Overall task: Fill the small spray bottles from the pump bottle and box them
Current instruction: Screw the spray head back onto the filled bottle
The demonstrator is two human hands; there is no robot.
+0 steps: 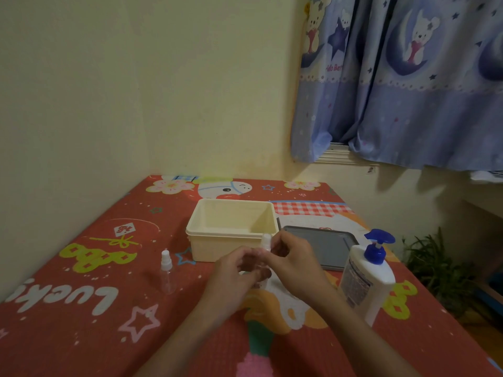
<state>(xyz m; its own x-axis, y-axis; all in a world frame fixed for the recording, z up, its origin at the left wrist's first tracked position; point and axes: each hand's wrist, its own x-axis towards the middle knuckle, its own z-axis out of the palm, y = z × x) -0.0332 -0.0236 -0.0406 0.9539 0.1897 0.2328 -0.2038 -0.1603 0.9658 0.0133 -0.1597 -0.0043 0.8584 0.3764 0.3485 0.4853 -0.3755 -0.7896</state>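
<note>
surface: red cartoon-print table cover (81, 308) | on it: cream box (231, 240); grey lid (329, 246); standing spray bottle (166, 272); pump bottle (366, 278)

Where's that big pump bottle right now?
The pump bottle stands at the table's right side, beside the right hand, just in front of the grey lid.

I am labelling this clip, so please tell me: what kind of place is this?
Probably a room in a home, perhaps a child's bedroom: a blue bear-print curtain hangs over a window, a cartoon-print cloth covers the table, and a houseplant stands in the corner.
</note>
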